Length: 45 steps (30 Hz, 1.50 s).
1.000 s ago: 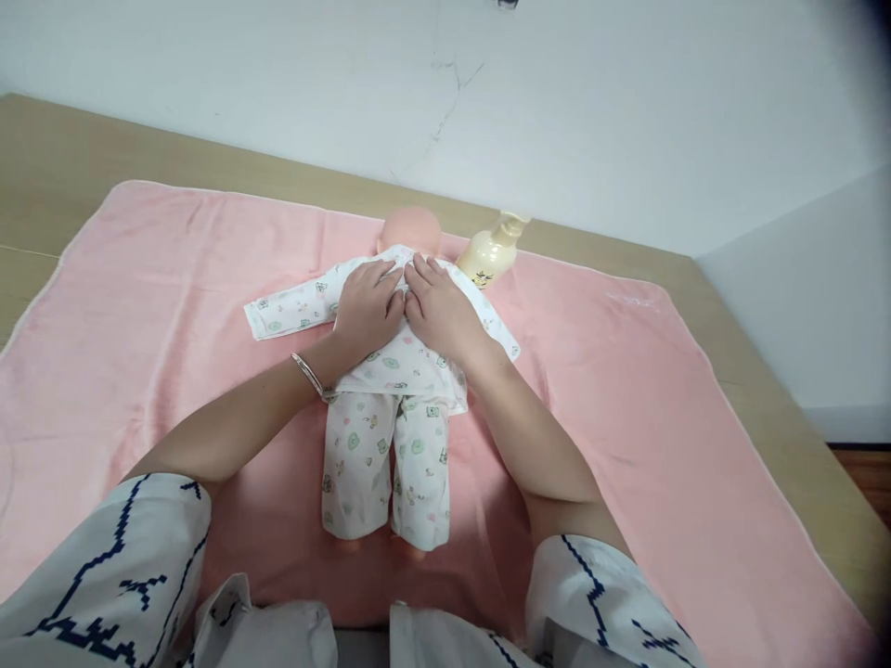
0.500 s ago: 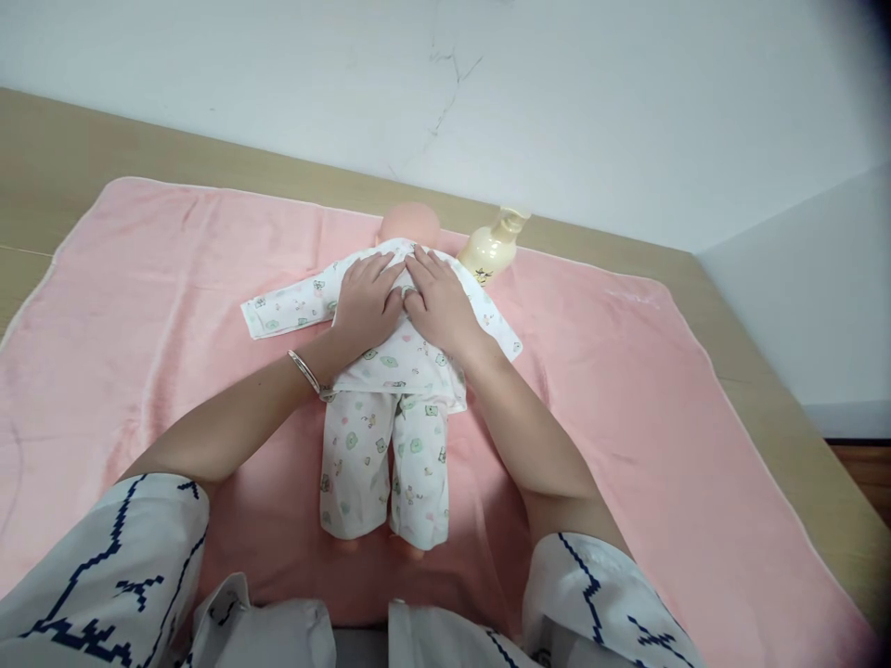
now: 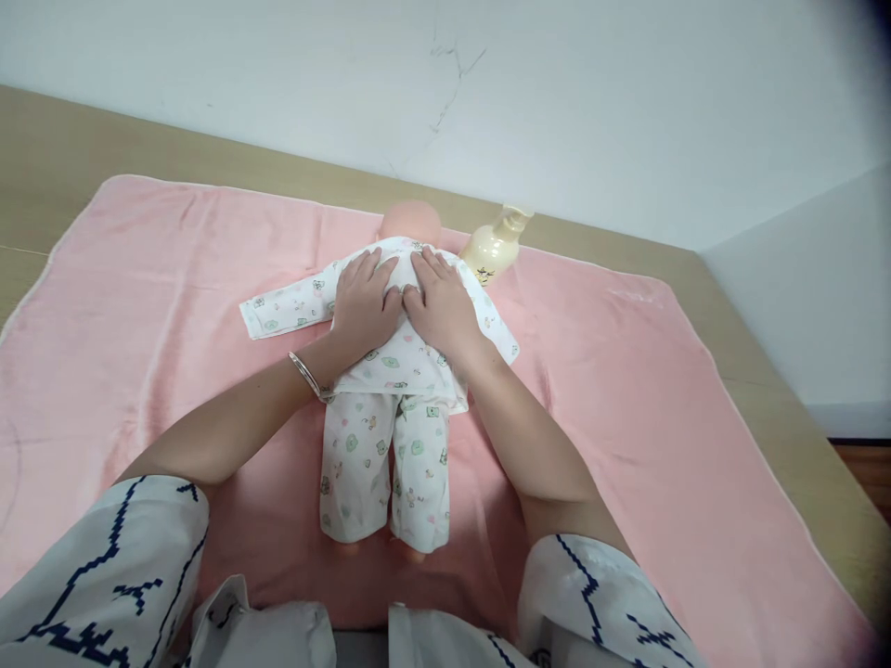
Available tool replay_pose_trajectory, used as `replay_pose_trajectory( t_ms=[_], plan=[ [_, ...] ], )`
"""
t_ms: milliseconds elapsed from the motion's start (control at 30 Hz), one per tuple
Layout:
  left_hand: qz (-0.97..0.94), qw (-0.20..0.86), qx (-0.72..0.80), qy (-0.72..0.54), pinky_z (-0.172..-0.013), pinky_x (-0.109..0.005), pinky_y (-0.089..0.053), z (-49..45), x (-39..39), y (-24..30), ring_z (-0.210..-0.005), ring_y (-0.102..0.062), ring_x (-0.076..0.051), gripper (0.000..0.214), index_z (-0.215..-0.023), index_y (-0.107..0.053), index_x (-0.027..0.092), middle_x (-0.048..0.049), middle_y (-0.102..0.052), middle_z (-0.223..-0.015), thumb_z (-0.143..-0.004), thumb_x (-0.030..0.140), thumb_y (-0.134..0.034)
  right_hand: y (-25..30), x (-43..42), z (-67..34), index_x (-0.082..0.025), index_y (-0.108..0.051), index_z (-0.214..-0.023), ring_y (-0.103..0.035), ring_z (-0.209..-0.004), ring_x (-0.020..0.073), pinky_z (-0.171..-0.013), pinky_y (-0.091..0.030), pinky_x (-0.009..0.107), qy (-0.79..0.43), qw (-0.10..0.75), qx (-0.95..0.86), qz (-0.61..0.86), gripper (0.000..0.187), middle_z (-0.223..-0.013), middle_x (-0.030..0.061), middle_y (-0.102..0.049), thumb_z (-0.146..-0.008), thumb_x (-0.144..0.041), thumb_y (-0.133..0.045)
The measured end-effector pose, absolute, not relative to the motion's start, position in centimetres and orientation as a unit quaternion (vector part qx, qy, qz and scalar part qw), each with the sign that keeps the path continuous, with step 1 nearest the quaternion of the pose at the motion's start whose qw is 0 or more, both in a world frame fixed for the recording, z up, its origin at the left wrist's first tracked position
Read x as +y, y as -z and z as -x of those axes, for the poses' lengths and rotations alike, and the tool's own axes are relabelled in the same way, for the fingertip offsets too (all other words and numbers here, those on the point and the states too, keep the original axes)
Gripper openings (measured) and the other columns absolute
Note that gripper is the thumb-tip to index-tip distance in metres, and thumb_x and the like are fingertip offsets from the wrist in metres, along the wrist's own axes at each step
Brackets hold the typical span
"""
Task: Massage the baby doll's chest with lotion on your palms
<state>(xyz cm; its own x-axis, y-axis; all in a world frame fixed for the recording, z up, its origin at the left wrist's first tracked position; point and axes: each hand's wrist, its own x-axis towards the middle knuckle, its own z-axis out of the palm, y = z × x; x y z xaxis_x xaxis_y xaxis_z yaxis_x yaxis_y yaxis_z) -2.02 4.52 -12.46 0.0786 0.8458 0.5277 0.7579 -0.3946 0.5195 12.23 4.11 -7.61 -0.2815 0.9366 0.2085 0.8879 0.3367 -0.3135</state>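
A baby doll lies on a pink blanket, its legs toward me and only the bald top of its head showing. It wears a white printed long-sleeved top and matching trousers. My left hand rests flat on the left side of the top, fingers stretched toward the head. On the right side of the top lies my right hand, also flat and open, the thumbs almost meeting in the middle. Neither hand grips the cloth visibly. The doll's own hands do not show.
A cream-coloured bottle lies tilted at the blanket's far edge, right of the doll's head. The blanket covers a wooden table that runs up to a white wall with a crack in it.
Both hands stay on the doll's top. The fingers of the two hands have spread slightly apart from each other at the tips.
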Motion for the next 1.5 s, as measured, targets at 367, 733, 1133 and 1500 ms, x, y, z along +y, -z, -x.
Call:
replay_pose_trajectory(
  t_ms=[367,733,1133,1500],
  plan=[
    [-0.762,0.034,0.506,-0.403,-0.114,-0.049,-0.036,2.5,4.4,12.3,-0.132,-0.049,-0.026,0.036,-0.115,-0.066,0.022,-0.0072,-0.06,-0.137,-0.093,0.026,-0.038,7.4,2.2,-11.3,-0.004,-0.049,-0.14,-0.044,-0.139,0.0328,-0.116,-0.035,0.051,0.014,0.174,-0.808,0.563,0.051,-0.146,0.0181,-0.052,-0.096,-0.021,-0.03],
    [-0.75,0.035,0.532,-0.393,-0.119,-0.053,-0.029,2.1,4.8,12.3,-0.138,-0.043,-0.029,0.044,-0.133,-0.055,0.02,-0.011,-0.052,-0.146,-0.094,0.029,-0.038,7.4,3.9,-12.3,-0.009,-0.039,-0.149,-0.031,-0.147,0.0333,-0.119,-0.028,0.054,-0.036,0.149,-0.819,0.553,0.058,-0.158,0.0163,-0.035,-0.093,-0.025,-0.037],
    [-0.748,0.034,0.515,-0.416,-0.117,-0.05,-0.034,2.5,4.8,12.6,-0.133,-0.049,-0.027,0.036,-0.119,-0.063,0.02,-0.0085,-0.06,-0.136,-0.092,0.026,-0.041,7.9,3.3,-11.9,-0.005,-0.045,-0.144,-0.041,-0.14,0.0318,-0.116,-0.033,0.052,0.017,0.167,-0.834,0.525,0.053,-0.149,0.0177,-0.048,-0.095,-0.022,-0.031],
    [-0.749,0.037,0.504,-0.429,-0.116,-0.047,-0.037,2.4,4.3,12.2,-0.128,-0.053,-0.025,0.029,-0.106,-0.065,0.018,-0.0098,-0.064,-0.131,-0.092,0.024,-0.041,7.5,1.8,-11.1,-0.008,-0.052,-0.136,-0.05,-0.13,0.033,-0.11,-0.039,0.05,0.04,0.177,-0.808,0.56,0.047,-0.138,0.0194,-0.057,-0.098,-0.023,-0.029]
  ],
)
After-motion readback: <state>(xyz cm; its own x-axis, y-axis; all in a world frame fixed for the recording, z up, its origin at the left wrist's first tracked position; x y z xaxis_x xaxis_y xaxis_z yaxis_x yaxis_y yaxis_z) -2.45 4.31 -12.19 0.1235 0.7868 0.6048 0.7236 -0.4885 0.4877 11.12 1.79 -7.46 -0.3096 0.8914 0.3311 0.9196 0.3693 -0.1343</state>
